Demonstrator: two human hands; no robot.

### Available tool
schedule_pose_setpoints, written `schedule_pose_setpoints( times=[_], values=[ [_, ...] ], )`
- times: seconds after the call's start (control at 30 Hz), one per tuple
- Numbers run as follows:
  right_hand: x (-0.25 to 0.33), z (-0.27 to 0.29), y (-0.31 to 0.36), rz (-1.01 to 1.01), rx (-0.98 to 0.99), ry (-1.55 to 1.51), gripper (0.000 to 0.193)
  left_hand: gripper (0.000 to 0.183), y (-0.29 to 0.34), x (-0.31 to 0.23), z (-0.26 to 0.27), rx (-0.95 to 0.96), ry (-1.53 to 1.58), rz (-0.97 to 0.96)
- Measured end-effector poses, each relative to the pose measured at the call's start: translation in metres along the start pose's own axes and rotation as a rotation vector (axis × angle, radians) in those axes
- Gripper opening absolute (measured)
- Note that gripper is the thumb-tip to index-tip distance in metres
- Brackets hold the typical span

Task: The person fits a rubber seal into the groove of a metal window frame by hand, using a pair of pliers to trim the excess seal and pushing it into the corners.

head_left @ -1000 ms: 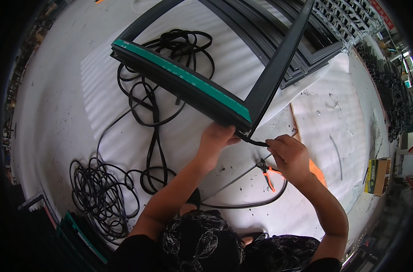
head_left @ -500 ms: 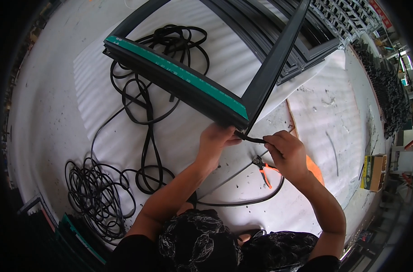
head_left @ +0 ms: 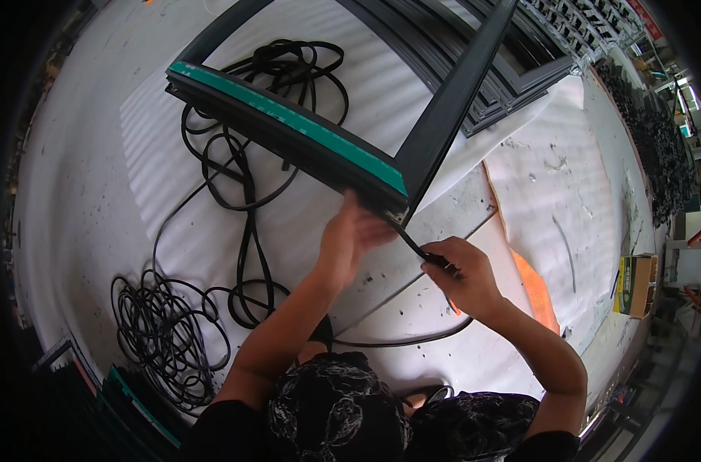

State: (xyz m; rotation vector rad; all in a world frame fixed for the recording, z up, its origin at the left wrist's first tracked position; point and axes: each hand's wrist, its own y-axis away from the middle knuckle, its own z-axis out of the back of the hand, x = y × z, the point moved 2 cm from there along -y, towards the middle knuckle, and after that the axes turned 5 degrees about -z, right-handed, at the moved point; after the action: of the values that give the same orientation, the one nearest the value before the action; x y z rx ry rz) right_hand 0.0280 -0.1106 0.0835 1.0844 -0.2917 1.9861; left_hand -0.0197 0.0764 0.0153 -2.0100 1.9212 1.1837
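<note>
A dark grey frame [head_left: 452, 115] with a green film strip [head_left: 289, 119] along its near bar slants across the upper middle. Beneath that bar's near right corner is my left hand [head_left: 352, 235], its thumb up at the bar and its blurred fingers stretched toward the corner, holding nothing that I can see. A black rubber sealing strip [head_left: 409, 242] runs from the corner to my right hand [head_left: 464, 279], whose fingers pinch it. Just behind the right hand, the orange handle of the pliers [head_left: 453, 307] shows; their head is hidden.
Loose black strip lies in a tangled coil [head_left: 165, 339] at the left and in loops [head_left: 246, 208] behind the frame. White foam sheeting [head_left: 154, 146] covers part of the floor. More dark frames [head_left: 520, 92] are stacked at upper right; a cardboard box [head_left: 641, 286] stands at far right.
My right hand has moved down and left with the strip, now covering most of the pliers. The left hand has shifted left, its fingers straightening. The frame's corner has moved slightly up and left.
</note>
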Motion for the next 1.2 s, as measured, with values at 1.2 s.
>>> schedule_pose_setpoints(
  times=[1.2],
  values=[
    [-0.188,-0.054,0.070,-0.352,0.119,0.889,0.069,0.027,0.035,0.040,-0.019,0.105,0.118,0.316]
  ],
)
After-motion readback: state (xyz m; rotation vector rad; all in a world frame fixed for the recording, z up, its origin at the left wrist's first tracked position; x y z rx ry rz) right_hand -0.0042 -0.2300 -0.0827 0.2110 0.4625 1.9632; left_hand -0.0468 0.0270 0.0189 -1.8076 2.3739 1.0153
